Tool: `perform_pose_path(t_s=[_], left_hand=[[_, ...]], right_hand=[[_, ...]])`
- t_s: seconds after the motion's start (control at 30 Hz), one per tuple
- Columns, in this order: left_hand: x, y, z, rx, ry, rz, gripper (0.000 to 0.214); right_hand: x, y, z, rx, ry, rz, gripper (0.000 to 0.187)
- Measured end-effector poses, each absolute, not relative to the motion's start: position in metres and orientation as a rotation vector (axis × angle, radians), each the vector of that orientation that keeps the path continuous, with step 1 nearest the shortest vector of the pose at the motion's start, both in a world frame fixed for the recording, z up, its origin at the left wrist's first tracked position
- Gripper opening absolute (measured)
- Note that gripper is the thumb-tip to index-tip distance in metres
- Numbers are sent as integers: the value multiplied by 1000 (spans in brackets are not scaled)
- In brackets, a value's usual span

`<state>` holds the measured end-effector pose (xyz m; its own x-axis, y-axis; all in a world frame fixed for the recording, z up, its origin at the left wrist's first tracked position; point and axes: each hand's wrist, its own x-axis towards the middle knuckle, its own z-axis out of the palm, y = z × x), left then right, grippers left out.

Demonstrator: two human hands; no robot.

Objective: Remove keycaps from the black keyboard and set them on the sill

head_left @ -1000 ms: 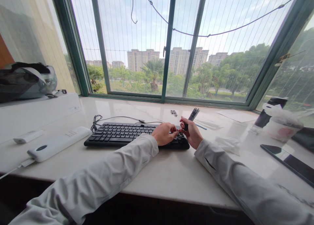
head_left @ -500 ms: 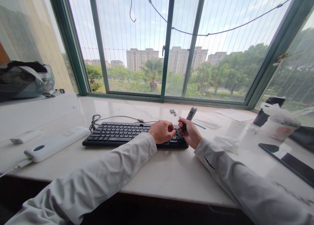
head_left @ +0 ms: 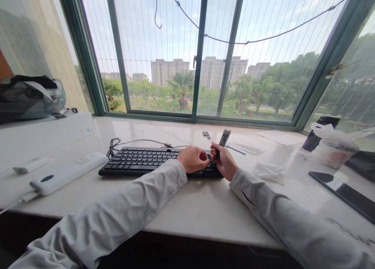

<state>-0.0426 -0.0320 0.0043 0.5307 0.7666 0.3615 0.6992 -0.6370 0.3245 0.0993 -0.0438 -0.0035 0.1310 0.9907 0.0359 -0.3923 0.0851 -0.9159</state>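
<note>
A black keyboard [head_left: 140, 158] lies on the white counter, its right end partly covered by both hands. My left hand [head_left: 191, 158] is closed, with thumb and fingers bent together low over the number pad; whatever lies between the fingertips is hidden. My right hand [head_left: 225, 159] wraps round a dark keycap puller [head_left: 224, 138], which stands nearly upright over the keyboard's right end. The puller's upper end looks brush-like, and its lower end is hidden among the keys. Behind the hands lie several small loose keycaps [head_left: 206, 135].
A thin blue stick [head_left: 236, 150] and crumpled clear plastic [head_left: 269, 171] lie to the right. Farther right are a phone [head_left: 342, 194], a bagged cup [head_left: 335, 147] and a black bottle [head_left: 316, 140]. A white power strip [head_left: 70, 173] is at left; the coiled cable [head_left: 113, 147] sits behind the keyboard.
My right hand and the puller have shifted slightly left and closer to my left hand. The thin wire seen by the fingertips earlier is harder to see now. My left hand has hardly moved.
</note>
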Motion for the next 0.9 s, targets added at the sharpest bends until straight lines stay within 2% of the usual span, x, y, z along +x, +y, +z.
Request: perform_pose_path(t_s=[0.43, 0.9], left_hand=[[-40, -27, -5, 2494, 1094, 734, 32], [-32, -24, -8, 2366, 1172, 682, 38]], right_hand=[[97, -48, -9, -793, -1062, 1165, 58], [91, -48, -21, -793, -1050, 959, 48]])
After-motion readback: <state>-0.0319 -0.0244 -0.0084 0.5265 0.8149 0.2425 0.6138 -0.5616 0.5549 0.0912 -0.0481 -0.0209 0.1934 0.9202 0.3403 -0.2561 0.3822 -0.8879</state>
